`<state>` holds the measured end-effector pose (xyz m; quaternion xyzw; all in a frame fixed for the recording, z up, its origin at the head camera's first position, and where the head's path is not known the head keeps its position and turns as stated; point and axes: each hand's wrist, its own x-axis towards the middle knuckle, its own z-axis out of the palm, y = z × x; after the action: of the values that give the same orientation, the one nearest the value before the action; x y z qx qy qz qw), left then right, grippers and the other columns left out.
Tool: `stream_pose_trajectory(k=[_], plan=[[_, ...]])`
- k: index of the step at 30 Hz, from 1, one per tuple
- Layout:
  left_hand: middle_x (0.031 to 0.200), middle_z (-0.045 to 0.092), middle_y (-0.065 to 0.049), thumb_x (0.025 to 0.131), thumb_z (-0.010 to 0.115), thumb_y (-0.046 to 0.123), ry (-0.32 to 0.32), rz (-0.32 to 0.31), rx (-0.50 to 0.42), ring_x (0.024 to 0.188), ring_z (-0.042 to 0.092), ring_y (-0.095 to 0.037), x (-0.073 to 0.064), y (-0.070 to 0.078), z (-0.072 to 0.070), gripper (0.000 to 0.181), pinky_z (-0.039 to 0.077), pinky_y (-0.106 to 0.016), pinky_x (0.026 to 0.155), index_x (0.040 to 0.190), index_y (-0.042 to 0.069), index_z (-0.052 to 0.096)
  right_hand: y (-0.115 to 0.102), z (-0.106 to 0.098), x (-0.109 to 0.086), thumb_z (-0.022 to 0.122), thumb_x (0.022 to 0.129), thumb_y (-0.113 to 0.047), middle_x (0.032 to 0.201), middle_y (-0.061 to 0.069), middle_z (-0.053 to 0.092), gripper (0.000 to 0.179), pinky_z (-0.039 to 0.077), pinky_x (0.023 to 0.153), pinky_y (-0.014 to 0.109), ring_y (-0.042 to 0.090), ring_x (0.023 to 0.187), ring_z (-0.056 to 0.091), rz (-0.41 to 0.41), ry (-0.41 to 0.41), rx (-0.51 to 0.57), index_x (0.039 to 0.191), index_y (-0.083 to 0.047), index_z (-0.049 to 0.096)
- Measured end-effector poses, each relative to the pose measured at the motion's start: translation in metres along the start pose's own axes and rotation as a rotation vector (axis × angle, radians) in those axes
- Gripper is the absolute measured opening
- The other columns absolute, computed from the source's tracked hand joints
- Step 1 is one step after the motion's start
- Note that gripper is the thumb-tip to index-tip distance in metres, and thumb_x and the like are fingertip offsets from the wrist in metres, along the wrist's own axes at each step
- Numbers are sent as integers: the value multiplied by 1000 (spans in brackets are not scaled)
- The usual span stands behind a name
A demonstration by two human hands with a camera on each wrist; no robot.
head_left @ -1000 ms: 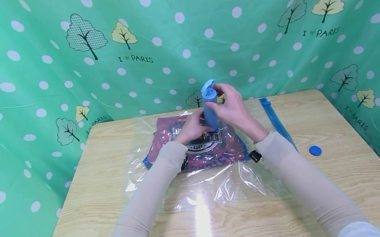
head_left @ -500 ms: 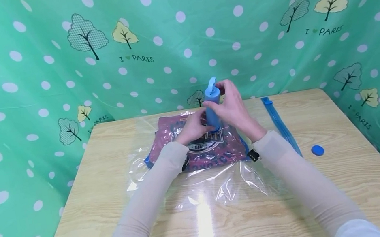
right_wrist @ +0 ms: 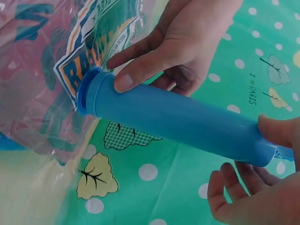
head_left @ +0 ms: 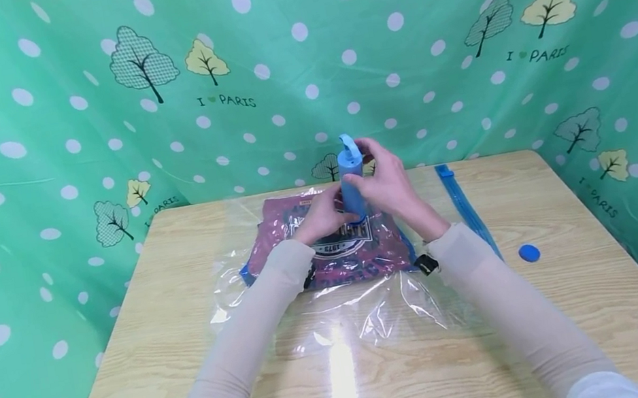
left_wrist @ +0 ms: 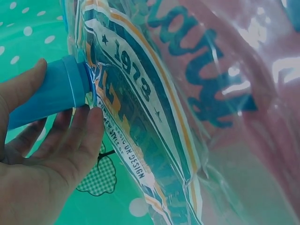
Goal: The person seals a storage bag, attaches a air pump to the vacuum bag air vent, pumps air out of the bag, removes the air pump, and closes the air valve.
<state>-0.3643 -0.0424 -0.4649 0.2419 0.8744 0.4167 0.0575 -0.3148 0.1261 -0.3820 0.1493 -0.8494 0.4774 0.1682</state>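
Observation:
A blue hand pump (head_left: pixel 353 195) stands nearly upright on a clear plastic storage bag (head_left: pixel 374 318). Inside the bag lies a folded dark-pink garment (head_left: pixel 274 230) with a printed badge. My left hand (head_left: pixel 320 216) holds the pump low down, its thumb against the wide collar of the pump (right_wrist: pixel 101 96) in the right wrist view. At the upper end, my right hand (head_left: pixel 387 182) grips the pump with the thumb on its barrel and the fingers behind, near the light-blue handle (head_left: pixel 350 146). The pump's base meets the bag over the badge; the spot beneath is hidden.
Along the bag's right side runs a blue zip strip (head_left: pixel 465 204) with a slider (head_left: pixel 445 172) at its far end. A round blue cap (head_left: pixel 528 253) lies on the wooden table (head_left: pixel 584 317). Behind the table hangs a green dotted curtain (head_left: pixel 296 44).
The pump's handle has turned about the barrel, pointing another way than a second ago. Both hands stay on the pump, and its base stays at the same place on the bag.

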Motion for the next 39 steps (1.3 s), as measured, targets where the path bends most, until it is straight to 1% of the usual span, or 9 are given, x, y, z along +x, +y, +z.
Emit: stream_pose_trajectory(k=[6,9,12,16,20,22,28,33,39], plan=[[130,67,-16,91,85,11,11,-8,22,116,66,-30,-1,1,1,69,54,-39,101,150,4,50,3,7,2,88,89,-24,123,14,59,66,48,94,43,30,112,57,47,32,-25,138,-2,49],[130,68,-15,91,85,12,15,-8,30,116,67,-30,-1,0,2,69,53,-39,101,150,5,51,5,8,1,87,90,-22,119,15,59,61,49,92,42,31,108,58,71,50,-10,133,-1,49],[130,68,-15,91,85,12,14,-12,33,116,66,-30,-1,-1,3,68,53,-39,101,150,5,52,4,6,0,85,92,-18,119,16,61,57,49,95,43,31,108,59,77,42,4,134,1,51],[131,67,-16,90,85,9,11,-14,17,117,66,-31,0,-1,3,68,53,-40,101,149,4,52,1,2,-1,79,95,-12,124,19,63,55,47,99,48,33,114,58,69,7,12,141,2,51],[132,67,-18,89,85,6,18,-5,18,116,67,-32,0,0,2,67,53,-40,101,148,2,53,-1,1,-2,73,100,-9,133,22,62,58,49,93,50,36,115,58,76,-25,33,149,2,44],[131,67,-18,89,84,5,23,1,29,115,67,-32,0,0,3,66,54,-39,100,147,1,53,-1,2,-2,74,100,-10,136,22,60,61,50,92,50,36,117,58,88,-29,42,150,1,41],[127,69,-19,89,84,6,37,8,58,113,68,-32,-2,2,4,64,54,-39,99,146,1,54,1,10,-2,85,92,-25,135,22,56,79,46,106,48,36,125,55,128,25,14,149,1,36],[125,70,-18,90,84,7,44,5,69,112,68,-31,-2,2,6,60,54,-38,98,143,1,56,3,14,-2,85,91,-26,130,22,56,72,47,102,48,36,120,56,136,78,6,141,2,41],[125,69,-17,89,85,7,44,-1,36,111,68,-31,-3,1,5,61,55,-39,98,142,1,57,2,10,-3,82,94,-17,130,21,61,62,48,99,46,35,118,58,107,54,16,142,4,50]])
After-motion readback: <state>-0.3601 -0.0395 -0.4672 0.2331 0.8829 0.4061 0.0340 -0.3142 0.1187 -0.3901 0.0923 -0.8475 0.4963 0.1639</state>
